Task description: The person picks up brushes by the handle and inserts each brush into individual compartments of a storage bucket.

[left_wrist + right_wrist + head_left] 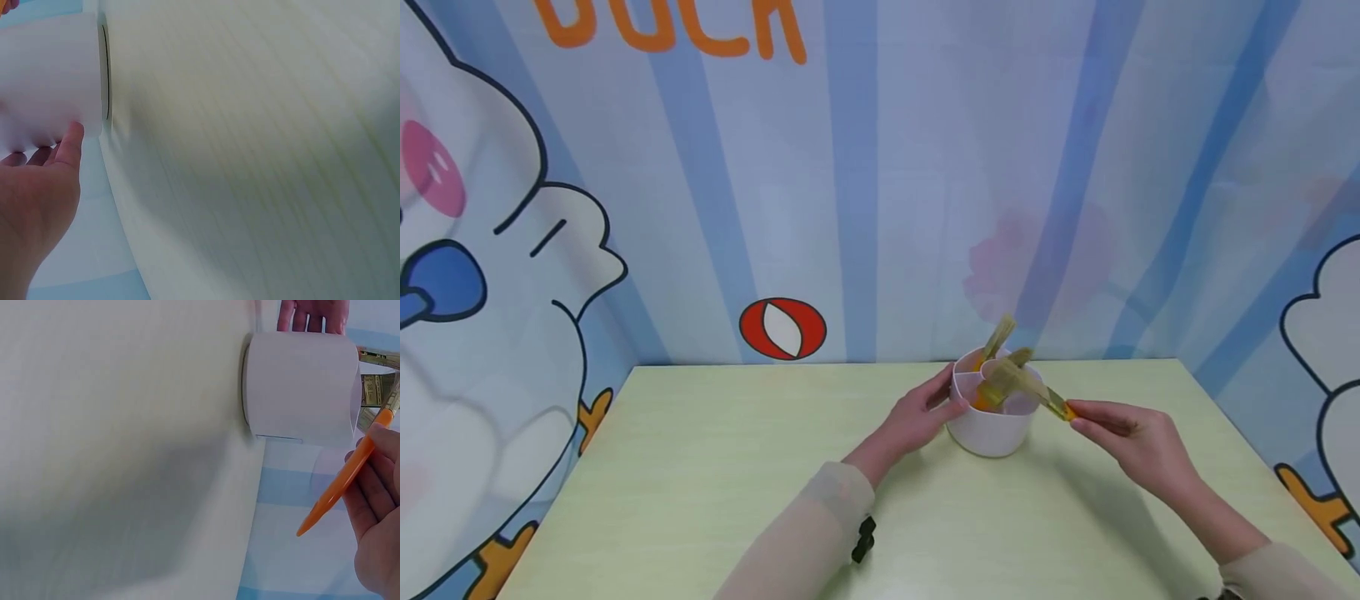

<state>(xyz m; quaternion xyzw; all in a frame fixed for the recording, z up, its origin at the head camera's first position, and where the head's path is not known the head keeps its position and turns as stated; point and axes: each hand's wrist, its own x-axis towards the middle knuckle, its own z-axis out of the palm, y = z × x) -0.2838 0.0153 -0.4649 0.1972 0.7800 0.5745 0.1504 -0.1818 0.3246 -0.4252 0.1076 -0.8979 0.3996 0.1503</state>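
A white round container (990, 433) with inner dividers stands near the back of the table, and several paintbrushes (999, 337) stand in it with bristles up. My left hand (919, 417) holds the container's left side, with the thumb toward the front and fingers toward the back. My right hand (1142, 450) pinches another paintbrush (340, 484) by its orange handle near the metal ferrule. Its bristles point left over the container's rim, and the handle's tapered end hangs free below the fingers in the right wrist view. Whether its bristles touch the other brushes I cannot tell.
The pale wood-grain table (760, 467) ends at a cartoon-printed backdrop (910, 183) just behind the container. More printed cloth rises at both sides. A dark bead-like band (863, 539) sits at the left sleeve.
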